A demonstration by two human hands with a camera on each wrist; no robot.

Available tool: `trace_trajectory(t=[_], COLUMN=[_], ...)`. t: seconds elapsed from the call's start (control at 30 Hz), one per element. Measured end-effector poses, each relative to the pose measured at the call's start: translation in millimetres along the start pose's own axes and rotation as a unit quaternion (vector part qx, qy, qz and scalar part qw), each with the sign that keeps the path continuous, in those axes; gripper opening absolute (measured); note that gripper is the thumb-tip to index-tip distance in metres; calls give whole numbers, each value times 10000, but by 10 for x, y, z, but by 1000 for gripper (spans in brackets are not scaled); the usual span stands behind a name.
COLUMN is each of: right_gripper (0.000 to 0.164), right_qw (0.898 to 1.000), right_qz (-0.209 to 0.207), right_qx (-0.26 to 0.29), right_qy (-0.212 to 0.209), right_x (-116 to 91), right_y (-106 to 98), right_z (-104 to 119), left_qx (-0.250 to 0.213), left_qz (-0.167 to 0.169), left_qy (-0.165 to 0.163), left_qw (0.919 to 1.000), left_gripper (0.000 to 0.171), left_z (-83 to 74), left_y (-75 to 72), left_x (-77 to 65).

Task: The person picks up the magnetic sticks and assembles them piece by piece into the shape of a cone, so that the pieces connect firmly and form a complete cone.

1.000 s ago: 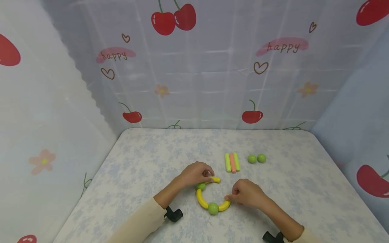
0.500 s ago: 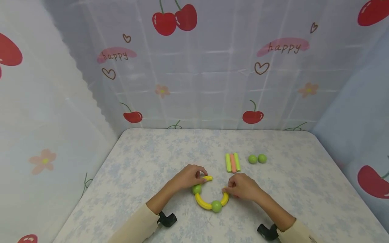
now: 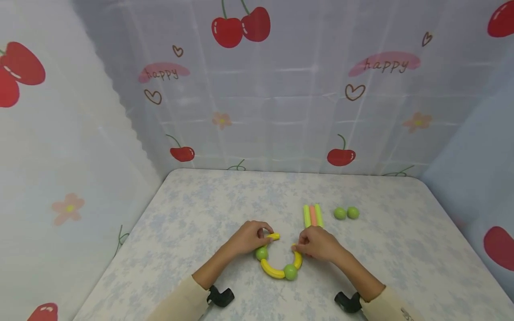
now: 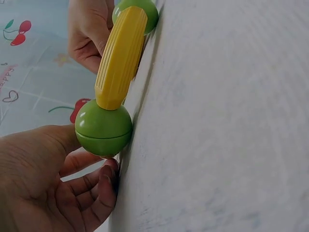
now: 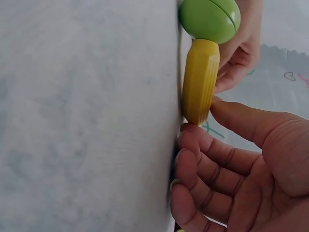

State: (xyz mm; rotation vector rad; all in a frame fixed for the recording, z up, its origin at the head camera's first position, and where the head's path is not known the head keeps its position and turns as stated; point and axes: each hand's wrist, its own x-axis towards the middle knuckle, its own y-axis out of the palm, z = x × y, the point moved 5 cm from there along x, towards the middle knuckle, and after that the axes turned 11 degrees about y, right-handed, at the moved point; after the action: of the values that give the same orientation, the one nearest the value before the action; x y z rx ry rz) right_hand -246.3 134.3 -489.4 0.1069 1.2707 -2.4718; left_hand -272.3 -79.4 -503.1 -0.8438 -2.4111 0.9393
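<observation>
1. Left hand pinches a yellow end piece, right hand the opposite end piece.
2. Between them on the table, the green-and-yellow chain has swung its right end more upright.
3. The chain looks nearer a ring, yet unclosed.

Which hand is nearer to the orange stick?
Right. The right hand is just in front of the orange stick; the left hand is farther away, to its left.

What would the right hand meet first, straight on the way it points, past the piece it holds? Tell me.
Probably the yellow piece that the left hand holds, across the gap. The head view leaves depth and the exact line uncertain.
</observation>
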Motion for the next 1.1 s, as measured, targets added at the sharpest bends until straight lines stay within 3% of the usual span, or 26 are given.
trace_trajectory(t=[0.13, 0.27, 0.43, 0.6, 0.8, 0.93, 1.1], right_gripper=[29, 25, 18, 14, 27, 42, 44], right_qw=[9998, 9989, 9955, 9867, 9729, 9774, 9864], right_qz=[15, -150, -687, -1492, -2295, -2055, -1526], right_qx=[183, 432, 659, 641, 179, -19, 25], right_qy=[68, 42, 10, 25, 224, 502, 617], right_x=[-3, 10, 18, -37, -86, -61, 7], right_y=[-79, -296, -673, -1016, -1288, -1302, -1214], right_z=[-21, -112, -286, -505, -822, -1038, -1198], left_qx=[-105, -173, -296, -371, -427, -540, -734], left_qz=[-93, -140, -180, -182, -196, -197, -179], left_qy=[-12, -72, -122, -130, -102, -52, -77], left_qw=[9999, 9997, 9993, 9991, 9988, 9983, 9971], left_gripper=[17, 17, 18, 18, 17, 16, 17], left_z=[14, 39, 90, 94, 115, 115, 101], left_y=[4, 19, 34, 38, 34, 27, 15], left_x=[-12, -8, -11, -9, -3, -8, -23])
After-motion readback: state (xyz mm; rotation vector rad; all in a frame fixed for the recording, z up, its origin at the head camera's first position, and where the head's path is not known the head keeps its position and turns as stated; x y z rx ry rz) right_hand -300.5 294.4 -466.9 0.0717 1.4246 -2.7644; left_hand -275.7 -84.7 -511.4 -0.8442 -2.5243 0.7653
